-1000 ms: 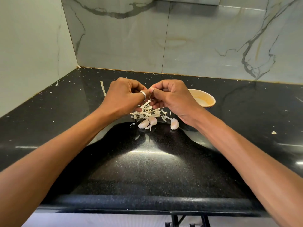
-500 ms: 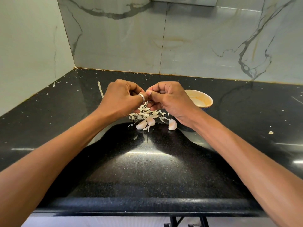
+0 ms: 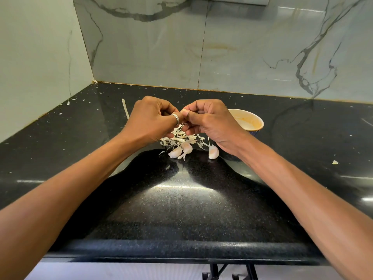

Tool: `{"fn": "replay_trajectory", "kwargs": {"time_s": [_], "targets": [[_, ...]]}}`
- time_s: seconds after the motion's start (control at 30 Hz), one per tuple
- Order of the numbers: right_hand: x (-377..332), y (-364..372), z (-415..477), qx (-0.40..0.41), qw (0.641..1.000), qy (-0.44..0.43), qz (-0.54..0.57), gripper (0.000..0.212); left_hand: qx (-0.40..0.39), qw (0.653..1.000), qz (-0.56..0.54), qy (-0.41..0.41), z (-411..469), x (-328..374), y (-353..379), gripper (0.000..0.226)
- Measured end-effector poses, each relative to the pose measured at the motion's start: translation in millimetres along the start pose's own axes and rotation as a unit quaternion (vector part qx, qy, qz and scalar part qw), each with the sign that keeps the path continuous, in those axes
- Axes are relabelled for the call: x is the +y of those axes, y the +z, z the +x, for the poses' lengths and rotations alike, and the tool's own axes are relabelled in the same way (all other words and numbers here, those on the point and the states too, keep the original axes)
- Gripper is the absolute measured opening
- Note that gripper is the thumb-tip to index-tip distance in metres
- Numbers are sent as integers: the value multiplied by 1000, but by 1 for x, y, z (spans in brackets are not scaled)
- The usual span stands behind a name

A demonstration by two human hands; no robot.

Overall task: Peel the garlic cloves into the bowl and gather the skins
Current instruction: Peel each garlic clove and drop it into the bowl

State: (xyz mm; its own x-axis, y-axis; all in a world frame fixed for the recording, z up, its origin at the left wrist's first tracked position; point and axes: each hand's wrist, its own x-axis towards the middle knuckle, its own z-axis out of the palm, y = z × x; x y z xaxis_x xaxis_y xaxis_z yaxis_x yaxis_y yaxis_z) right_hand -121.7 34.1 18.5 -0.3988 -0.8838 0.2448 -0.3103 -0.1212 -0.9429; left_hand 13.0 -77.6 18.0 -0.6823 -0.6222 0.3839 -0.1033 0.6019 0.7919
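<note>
The left hand (image 3: pixel 150 120) and right hand (image 3: pixel 210 122) meet above the middle of the black granite countertop (image 3: pixel 181 209), fingers curled, thumbs and fingertips pinched together on a garlic clove (image 3: pixel 184 114); the fingers hide nearly all of it, so how much skin it carries cannot be told; a silver ring (image 3: pixel 176 118) sits on a left finger. Right under the hands lies a loose pile of garlic skins (image 3: pixel 179 139), pale and curled, resting on the counter. At the pile's near side two unpeeled cloves (image 3: pixel 175 152) lie touching each other; a third clove (image 3: pixel 213 151) lies just to their right, apart from them, beside the right wrist. The bowl (image 3: pixel 257 126), cream inside and dark outside, stands behind the right hand toward the back edge, partly covered by that hand; its inside shows a yellowish smear, and what it holds cannot be made out. A long pale strip of skin (image 3: pixel 125 108) lies beyond the left hand; small flecks dot the counter toward the back left corner; one scrap (image 3: pixel 335 162) lies well off toward the right edge. Veined marble walls (image 3: pixel 242 47) rise behind and to the left.
</note>
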Motion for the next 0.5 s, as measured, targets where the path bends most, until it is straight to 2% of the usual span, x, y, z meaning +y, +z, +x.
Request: {"fn": "replay_trajectory", "kwargs": {"time_s": [0.5], "targets": [[1, 3, 1, 52, 999, -4, 2, 15, 11, 1000, 14, -4, 1, -1, 1, 11]]}}
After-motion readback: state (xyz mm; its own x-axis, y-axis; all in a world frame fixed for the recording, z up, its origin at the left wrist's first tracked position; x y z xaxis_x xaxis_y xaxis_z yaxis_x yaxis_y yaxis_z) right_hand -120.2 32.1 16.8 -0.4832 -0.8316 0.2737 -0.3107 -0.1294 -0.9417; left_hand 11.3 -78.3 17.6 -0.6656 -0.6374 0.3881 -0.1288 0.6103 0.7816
